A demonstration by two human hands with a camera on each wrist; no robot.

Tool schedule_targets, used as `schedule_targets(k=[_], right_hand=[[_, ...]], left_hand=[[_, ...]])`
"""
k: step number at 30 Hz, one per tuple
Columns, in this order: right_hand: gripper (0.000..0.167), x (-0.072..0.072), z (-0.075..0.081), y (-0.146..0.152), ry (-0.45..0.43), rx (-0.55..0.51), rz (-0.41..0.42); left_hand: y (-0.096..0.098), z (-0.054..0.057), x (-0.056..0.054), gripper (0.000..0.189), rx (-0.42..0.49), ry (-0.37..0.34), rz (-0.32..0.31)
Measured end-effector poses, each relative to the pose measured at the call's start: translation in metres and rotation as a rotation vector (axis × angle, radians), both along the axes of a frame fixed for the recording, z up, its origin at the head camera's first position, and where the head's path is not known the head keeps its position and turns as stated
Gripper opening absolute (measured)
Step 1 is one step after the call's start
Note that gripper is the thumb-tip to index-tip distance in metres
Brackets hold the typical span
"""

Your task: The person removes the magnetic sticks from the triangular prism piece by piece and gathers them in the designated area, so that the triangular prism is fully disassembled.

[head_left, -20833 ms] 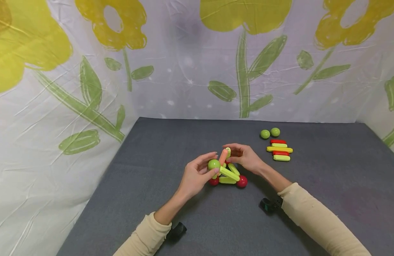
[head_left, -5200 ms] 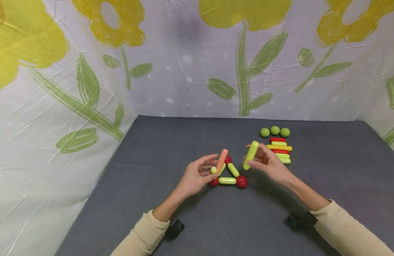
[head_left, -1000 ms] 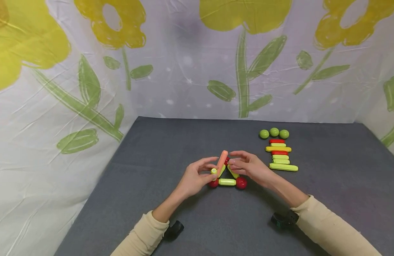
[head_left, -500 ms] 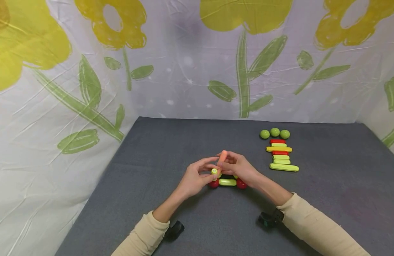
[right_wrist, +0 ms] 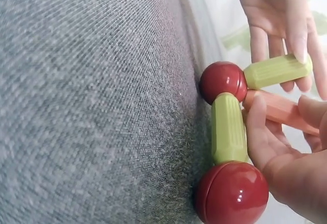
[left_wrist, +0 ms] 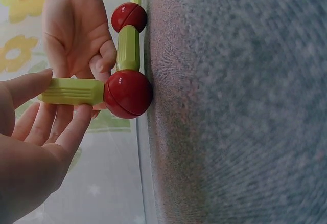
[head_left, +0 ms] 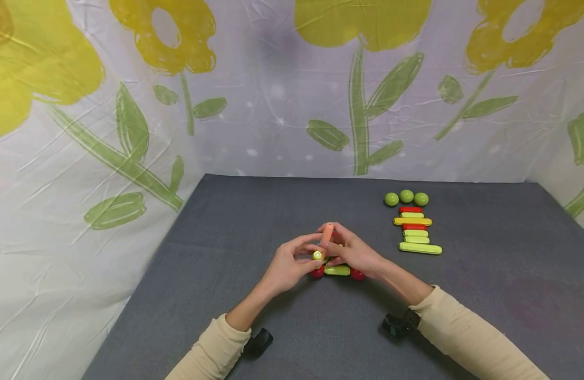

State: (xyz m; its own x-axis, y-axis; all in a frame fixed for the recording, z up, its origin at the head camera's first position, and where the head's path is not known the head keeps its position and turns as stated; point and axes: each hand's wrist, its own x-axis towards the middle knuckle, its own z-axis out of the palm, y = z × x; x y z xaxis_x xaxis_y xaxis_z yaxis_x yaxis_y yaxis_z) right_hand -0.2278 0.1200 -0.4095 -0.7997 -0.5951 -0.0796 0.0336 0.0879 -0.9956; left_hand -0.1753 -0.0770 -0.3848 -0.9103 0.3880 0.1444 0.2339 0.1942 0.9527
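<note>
A triangle of yellow-green toy building rods (head_left: pixel 337 271) and red balls (head_left: pixel 357 274) lies on the dark mat; my hands hide its far corner in the head view. My left hand (head_left: pixel 284 264) pinches a yellow-green rod (left_wrist: pixel 74 91) that stands on the left red ball (left_wrist: pixel 129 94). With thumb and fingers my right hand (head_left: pixel 360 253) grips a longer orange rod (head_left: pixel 327 233). In the right wrist view the orange rod's (right_wrist: pixel 278 109) lower end is right at the same ball (right_wrist: pixel 224 82), beside the upright rod (right_wrist: pixel 278 70).
Three green balls (head_left: pixel 406 196) sit at the back right of the mat (head_left: pixel 254 211). Below them several red, yellow and yellow-green rods lie in a column, with a long yellow-green rod (head_left: pixel 420 248) nearest. A printed flower cloth (head_left: pixel 273 105) hangs behind the mat.
The green ball from the left rod now sits with the other two. My right hand laid a long yellow-green rod in the column, then moved left and took hold of the orange rod.
</note>
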Motion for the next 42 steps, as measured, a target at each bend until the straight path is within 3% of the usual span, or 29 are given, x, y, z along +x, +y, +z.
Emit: schedule_targets(k=[7, 17, 27, 42], right_hand=[[0.042, 0.000, -0.002, 0.000, 0.026, -0.001, 0.060], [0.046, 0.001, -0.002, 0.001, 0.008, -0.036, 0.029], [0.045, 0.002, 0.002, 0.009, -0.002, -0.038, -0.125], [0.060, 0.005, 0.004, 0.062, -0.117, -0.075, -0.372]], left_hand=[[0.001, 0.002, 0.001, 0.049, -0.015, -0.002, 0.004], [0.001, 0.006, 0.004, 0.049, -0.044, 0.025, 0.003], [0.002, 0.007, 0.004, 0.048, -0.033, 0.037, -0.002], [0.002, 0.007, 0.005, 0.048, -0.058, 0.046, 0.017]])
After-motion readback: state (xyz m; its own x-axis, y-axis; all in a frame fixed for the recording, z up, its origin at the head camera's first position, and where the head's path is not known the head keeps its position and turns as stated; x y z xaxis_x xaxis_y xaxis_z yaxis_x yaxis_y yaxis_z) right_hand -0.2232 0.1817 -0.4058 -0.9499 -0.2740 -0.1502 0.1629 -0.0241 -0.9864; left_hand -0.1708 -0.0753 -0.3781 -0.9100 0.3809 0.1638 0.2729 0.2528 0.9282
